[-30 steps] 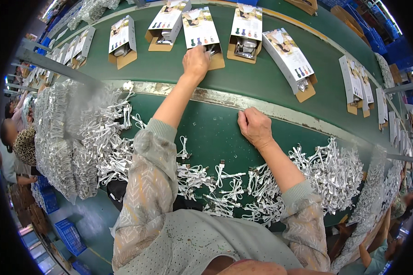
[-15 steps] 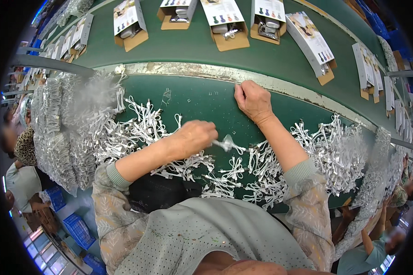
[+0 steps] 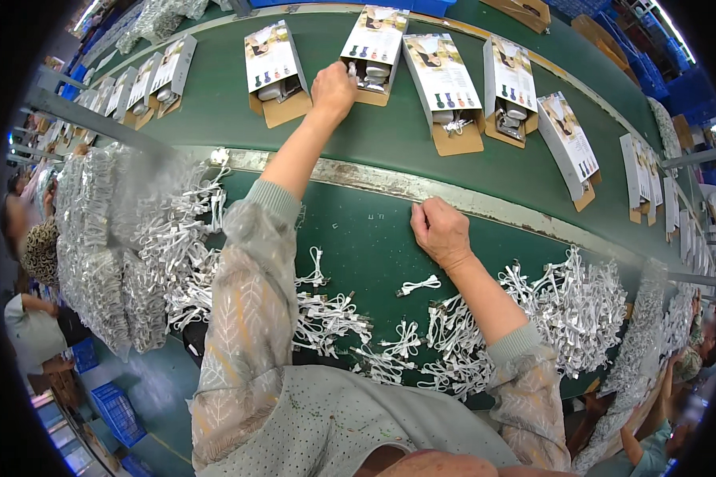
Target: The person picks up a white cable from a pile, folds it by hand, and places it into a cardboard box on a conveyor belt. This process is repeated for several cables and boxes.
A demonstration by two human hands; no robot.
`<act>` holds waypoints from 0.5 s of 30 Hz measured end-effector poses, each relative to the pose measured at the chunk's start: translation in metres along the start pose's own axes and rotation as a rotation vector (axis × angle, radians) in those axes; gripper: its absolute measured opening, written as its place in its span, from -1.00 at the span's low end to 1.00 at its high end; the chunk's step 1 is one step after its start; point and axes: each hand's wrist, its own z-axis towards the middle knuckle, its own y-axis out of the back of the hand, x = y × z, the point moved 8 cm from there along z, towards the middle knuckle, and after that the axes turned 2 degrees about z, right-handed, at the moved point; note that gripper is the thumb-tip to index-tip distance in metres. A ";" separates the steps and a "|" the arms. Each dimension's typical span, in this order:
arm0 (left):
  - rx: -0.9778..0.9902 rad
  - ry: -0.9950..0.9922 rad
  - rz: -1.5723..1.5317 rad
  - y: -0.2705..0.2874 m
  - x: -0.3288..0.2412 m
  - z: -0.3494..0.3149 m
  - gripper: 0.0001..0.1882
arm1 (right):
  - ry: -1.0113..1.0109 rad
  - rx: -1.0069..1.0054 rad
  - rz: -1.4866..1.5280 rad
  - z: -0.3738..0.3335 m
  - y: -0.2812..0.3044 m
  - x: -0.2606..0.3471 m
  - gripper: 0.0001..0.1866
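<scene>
My left hand (image 3: 334, 90) reaches across the metal ledge to the open end of a printed white box (image 3: 378, 33). Its fingers are closed on a white cable (image 3: 352, 70), of which only a bit shows at the fingertips. White and silvery contents lie in the mouth of that box. My right hand (image 3: 441, 232) rests curled into a fist on the green table just below the ledge; whatever is inside it, if anything, is hidden. A single bundled white cable (image 3: 419, 285) lies nearby on the table. Heaps of similar cables spread left (image 3: 326, 322) and right (image 3: 573, 314).
Several open boxes (image 3: 445, 75) stand along the green surface (image 3: 334, 147) beyond the ledge (image 3: 374, 179). Plastic-wrapped cable bundles (image 3: 95, 246) are piled at the left. A grey metal bar (image 3: 95, 123) juts in there. Other people work at both sides; blue crates (image 3: 118, 413) sit on the floor.
My left hand has moved from the cable heap up and over the ledge to a box. The right fist stays near the ledge. The view has shifted, and the boxes appear lower.
</scene>
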 end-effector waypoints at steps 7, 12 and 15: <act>0.495 -0.418 -0.214 0.000 -0.111 -0.148 -0.81 | -0.010 0.007 -0.004 -0.001 0.005 -0.017 -0.78; 0.624 -0.643 -0.198 0.020 -0.135 -0.291 -0.78 | -0.012 -0.005 0.006 -0.001 0.001 -0.012 -0.79; 0.541 -0.642 -0.144 0.020 -0.129 -0.299 -0.79 | -0.011 -0.037 0.024 -0.003 -0.001 -0.013 -0.80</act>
